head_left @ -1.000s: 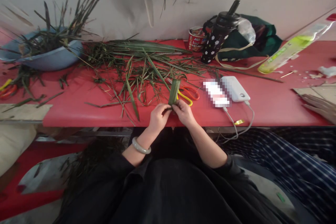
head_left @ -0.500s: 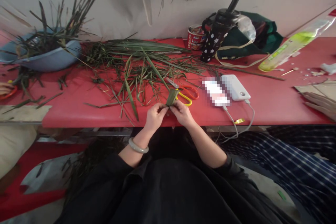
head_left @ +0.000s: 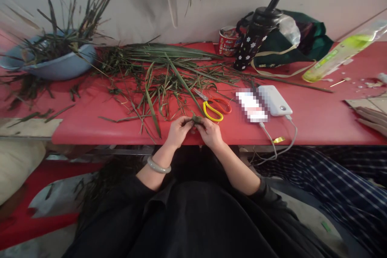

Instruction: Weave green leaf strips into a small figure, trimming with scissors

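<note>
My left hand [head_left: 179, 130] and my right hand [head_left: 211, 132] meet at the near edge of the red table [head_left: 317, 121]. Both pinch a small folded green leaf piece [head_left: 197, 119] between their fingertips. Only a short stub of the leaf shows above the fingers. A pale bangle [head_left: 158, 165] sits on my left wrist. Yellow and red scissors [head_left: 215, 108] lie on the table just beyond my right hand.
Loose green leaves [head_left: 160, 74] are scattered over the table's middle. A blue basin [head_left: 57, 62] of stalks stands far left. A phone [head_left: 251, 106], white power bank [head_left: 275, 100] with cable, dark flowered bottle [head_left: 254, 36], red cup [head_left: 226, 41] and green bag [head_left: 302, 40] lie to the right.
The leaf piece stood tall above my fingers a second ago; now it is folded down to a short stub. My hands stay together at the table edge.
</note>
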